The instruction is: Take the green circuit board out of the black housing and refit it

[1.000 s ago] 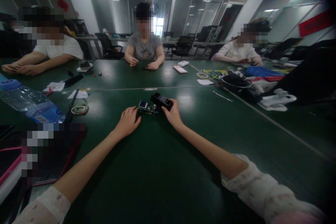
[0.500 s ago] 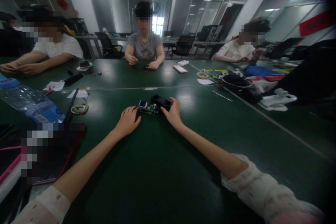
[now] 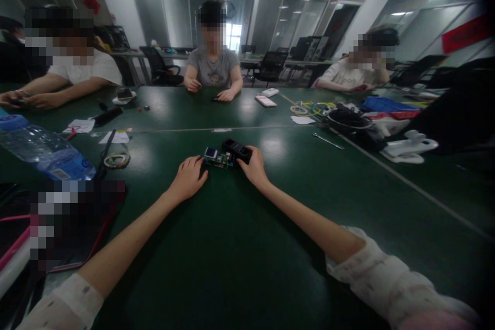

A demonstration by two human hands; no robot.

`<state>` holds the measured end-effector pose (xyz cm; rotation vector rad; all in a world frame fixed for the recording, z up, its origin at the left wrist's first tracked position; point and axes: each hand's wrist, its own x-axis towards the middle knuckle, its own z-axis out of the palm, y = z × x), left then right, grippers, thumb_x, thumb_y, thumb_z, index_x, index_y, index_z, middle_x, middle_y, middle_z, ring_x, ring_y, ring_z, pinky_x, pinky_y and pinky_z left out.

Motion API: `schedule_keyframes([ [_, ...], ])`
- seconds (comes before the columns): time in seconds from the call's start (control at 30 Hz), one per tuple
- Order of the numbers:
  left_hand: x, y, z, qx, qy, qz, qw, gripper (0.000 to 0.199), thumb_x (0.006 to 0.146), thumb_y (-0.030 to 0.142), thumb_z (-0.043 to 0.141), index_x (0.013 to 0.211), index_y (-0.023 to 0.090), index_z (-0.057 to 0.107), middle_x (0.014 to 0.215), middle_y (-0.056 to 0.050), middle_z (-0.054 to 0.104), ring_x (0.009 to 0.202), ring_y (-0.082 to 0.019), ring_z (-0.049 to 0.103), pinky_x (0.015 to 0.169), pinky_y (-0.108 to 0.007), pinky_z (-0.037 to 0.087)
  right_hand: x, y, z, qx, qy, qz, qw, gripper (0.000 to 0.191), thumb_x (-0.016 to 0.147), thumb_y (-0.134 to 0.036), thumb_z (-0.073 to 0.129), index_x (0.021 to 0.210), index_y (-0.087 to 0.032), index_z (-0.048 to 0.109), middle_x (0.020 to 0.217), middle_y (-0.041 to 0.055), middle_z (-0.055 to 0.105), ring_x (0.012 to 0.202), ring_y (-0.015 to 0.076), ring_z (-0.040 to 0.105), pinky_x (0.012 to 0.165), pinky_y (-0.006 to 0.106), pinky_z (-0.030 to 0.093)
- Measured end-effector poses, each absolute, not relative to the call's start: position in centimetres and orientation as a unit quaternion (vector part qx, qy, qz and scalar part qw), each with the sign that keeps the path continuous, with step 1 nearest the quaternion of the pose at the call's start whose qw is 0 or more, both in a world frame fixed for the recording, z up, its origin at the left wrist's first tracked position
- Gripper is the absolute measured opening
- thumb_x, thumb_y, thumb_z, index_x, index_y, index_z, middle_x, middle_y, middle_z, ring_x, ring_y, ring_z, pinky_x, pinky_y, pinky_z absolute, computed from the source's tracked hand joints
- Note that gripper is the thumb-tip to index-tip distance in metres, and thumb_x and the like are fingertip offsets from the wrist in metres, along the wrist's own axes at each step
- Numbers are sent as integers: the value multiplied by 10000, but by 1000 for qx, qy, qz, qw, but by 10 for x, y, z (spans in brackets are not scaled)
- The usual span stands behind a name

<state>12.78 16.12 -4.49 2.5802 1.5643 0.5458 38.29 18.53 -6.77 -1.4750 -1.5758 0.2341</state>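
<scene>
A small green circuit board (image 3: pixel 220 160) with a little square screen (image 3: pixel 211 152) lies on the green table in front of me. Right behind it, at its right end, is a black plastic case (image 3: pixel 236 150) with openings in its face. My left hand (image 3: pixel 188 178) rests on the table with its fingers stretched out and thumb apart, fingertips at the board's left edge. At the other side my right hand (image 3: pixel 254 167) grips the right end of the case between thumb and fingers; the thumb is close to the board.
A water bottle (image 3: pixel 46 149) and a beaded bracelet (image 3: pixel 116 160) are on the left. To the right lie a wrench (image 3: pixel 328 141), coiled cables (image 3: pixel 309 109) and a white plastic clamp-like item (image 3: pixel 410 147). Beyond the table seam is a phone (image 3: pixel 265 101); several people sit around.
The fingers of my right hand have drawn in a little around the end of the case. My left hand, the board and the case have stayed put.
</scene>
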Motion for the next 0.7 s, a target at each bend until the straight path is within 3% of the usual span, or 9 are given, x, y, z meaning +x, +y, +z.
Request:
schedule_keyframes([
  [0.23, 127, 162, -46, 843, 506, 178, 37, 503, 958, 424, 351, 1350, 119, 431, 1410, -160, 440, 1328, -289, 369, 1077, -504, 329, 382, 184, -64, -585, -632, 125, 493, 448, 796, -237, 638, 1207, -195, 465, 1173, 117, 537, 1120, 288, 530, 982, 539, 453],
  [0.43, 127, 162, -47, 843, 507, 179, 29, 489, 956, 417, 364, 1341, 124, 435, 1409, -155, 440, 1327, -288, 368, 1076, -502, 330, 372, 169, -47, -532, -648, 109, 535, 492, 882, -290, 555, 1332, -202, 376, 1259, 140, 495, 1156, 274, 522, 1014, 498, 455],
  [0.7, 127, 162, -48, 844, 500, 192, 11, 461, 954, 395, 383, 1320, 123, 447, 1372, -158, 468, 1299, -292, 395, 1064, -502, 339, 363, 157, -37, -449, -727, 79, 513, 523, 896, -316, 559, 1368, -252, 343, 1270, 112, 478, 1189, 270, 502, 1020, 509, 463],
])
